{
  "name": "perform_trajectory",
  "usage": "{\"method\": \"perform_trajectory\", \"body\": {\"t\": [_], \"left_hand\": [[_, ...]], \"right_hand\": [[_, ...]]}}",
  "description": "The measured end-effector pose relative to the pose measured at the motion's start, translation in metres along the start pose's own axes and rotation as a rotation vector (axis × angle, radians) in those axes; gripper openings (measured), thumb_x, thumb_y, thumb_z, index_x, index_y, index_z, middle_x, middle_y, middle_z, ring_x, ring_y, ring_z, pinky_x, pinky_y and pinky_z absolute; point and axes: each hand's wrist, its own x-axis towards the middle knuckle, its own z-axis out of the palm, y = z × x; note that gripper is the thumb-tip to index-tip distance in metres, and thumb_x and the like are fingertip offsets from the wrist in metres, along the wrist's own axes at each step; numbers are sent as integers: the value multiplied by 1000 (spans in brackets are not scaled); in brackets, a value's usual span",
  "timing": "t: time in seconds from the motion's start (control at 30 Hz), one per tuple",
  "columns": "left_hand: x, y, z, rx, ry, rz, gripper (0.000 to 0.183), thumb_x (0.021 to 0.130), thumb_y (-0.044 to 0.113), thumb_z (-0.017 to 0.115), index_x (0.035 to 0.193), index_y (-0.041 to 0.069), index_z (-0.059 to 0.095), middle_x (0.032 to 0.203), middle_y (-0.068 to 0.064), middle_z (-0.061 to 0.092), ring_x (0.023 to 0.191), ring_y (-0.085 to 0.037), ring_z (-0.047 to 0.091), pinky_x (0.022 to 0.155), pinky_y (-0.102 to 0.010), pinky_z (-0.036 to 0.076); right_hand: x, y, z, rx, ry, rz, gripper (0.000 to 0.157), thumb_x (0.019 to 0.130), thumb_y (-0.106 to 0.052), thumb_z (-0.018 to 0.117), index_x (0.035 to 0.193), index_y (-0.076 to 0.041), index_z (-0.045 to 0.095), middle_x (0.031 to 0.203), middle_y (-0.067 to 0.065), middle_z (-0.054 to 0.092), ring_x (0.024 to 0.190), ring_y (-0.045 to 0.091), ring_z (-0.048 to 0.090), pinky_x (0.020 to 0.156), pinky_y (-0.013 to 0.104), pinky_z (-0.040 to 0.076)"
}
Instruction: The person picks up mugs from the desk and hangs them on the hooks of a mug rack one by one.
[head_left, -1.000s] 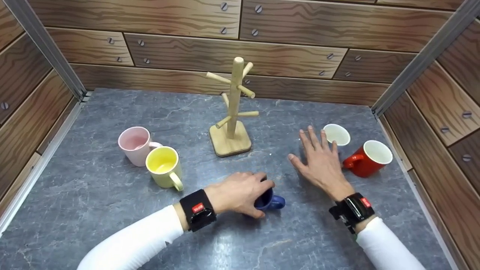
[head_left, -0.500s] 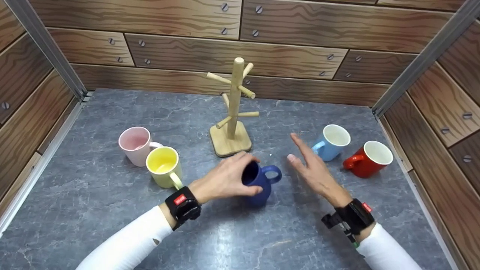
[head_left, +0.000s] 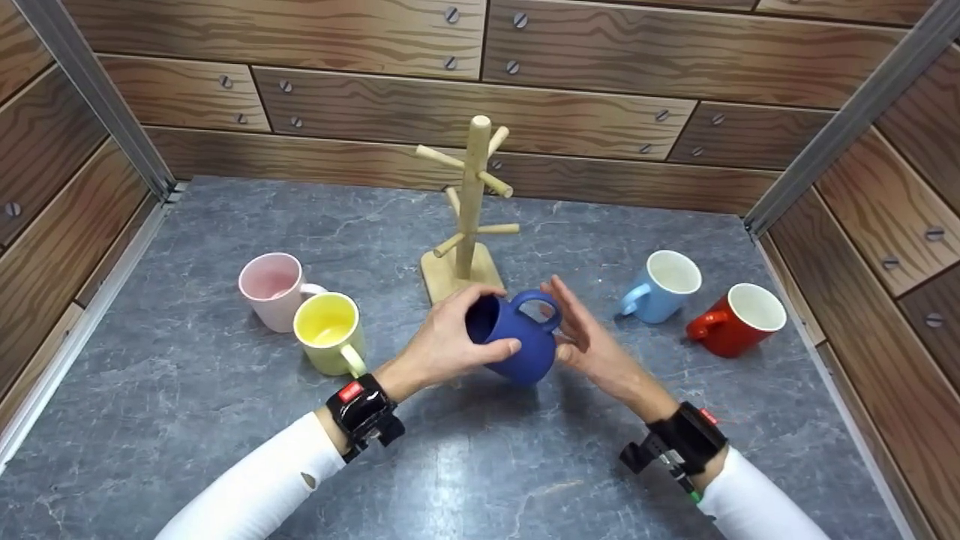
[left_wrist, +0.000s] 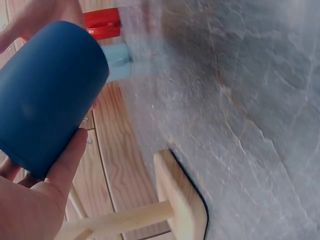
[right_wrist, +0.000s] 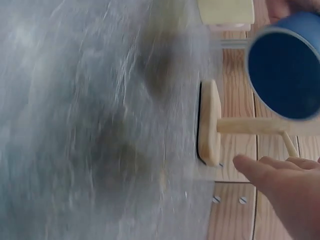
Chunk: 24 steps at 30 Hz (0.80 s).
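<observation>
A dark blue mug [head_left: 529, 345] is raised off the table and tilted, its mouth to the left and its handle uppermost. My left hand [head_left: 446, 337] grips it near the rim, thumb on the near side. Beside the mug's bottom and handle is my right hand [head_left: 596, 352], its fingers extended; whether it touches the mug is unclear. In the left wrist view the blue mug [left_wrist: 52, 95] shows its outer wall, with left-hand fingers [left_wrist: 70, 155] along it. The right wrist view shows the mug [right_wrist: 285, 72] apart from the right-hand fingers [right_wrist: 260, 170].
Behind the mug stands a wooden mug tree [head_left: 471, 217] with several pegs. A pink mug [head_left: 274, 300] and a yellow mug [head_left: 330, 337] stand at the left. A light blue mug [head_left: 664, 289] and a red mug [head_left: 735, 322] stand at the right. Wood-patterned walls enclose the grey table [head_left: 187, 405].
My left hand has lifted the blue mug off the table, moved it away from me and tilted it. My right hand has come left from near the light blue mug to beside the blue one.
</observation>
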Motion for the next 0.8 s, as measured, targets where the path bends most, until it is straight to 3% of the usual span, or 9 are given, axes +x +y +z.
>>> {"method": "perform_trajectory", "body": {"t": [0.17,0.27,0.43,0.57,0.67,0.8], "left_hand": [[0,1,1,-110,47,-20,63,82,39,84,135,14,60,129,-2,64,111,-18,61,95,-40,53],[0,1,1,-168,68,-28,62,83,37,84,136,14,59,128,-4,63,109,-19,61,93,-41,54],[0,-2,0,-197,88,-19,62,84,36,84,136,13,60,129,-5,63,108,-20,61,94,-44,53],[-2,-6,-1,-196,76,-18,65,84,36,83,140,13,57,134,-6,61,113,-21,59,97,-45,52],[-4,-7,-3,-174,58,-21,69,85,37,81,144,13,55,138,-6,58,119,-21,56,102,-46,49],[-6,-6,-9,-159,-16,-57,75,89,42,73,153,14,46,149,-9,49,128,-24,50,109,-47,43]], "right_hand": [[3,1,11,157,-27,84,123,85,-60,79,166,-6,5,166,29,18,146,41,36,112,42,45],[6,-2,18,198,-30,113,112,88,-44,82,166,-7,9,163,30,23,139,35,43,110,37,47],[9,-7,25,81,49,171,92,91,-22,80,162,-11,22,158,25,35,134,35,49,104,36,51],[10,-7,26,-23,90,214,88,90,-24,80,160,-10,28,154,24,40,132,36,51,101,38,52],[12,-6,26,-41,89,215,85,90,-24,81,159,-11,31,154,23,39,132,37,51,102,40,52],[14,-7,25,-32,98,224,81,89,-22,81,155,-14,35,153,21,40,131,38,52,100,43,53]]}}
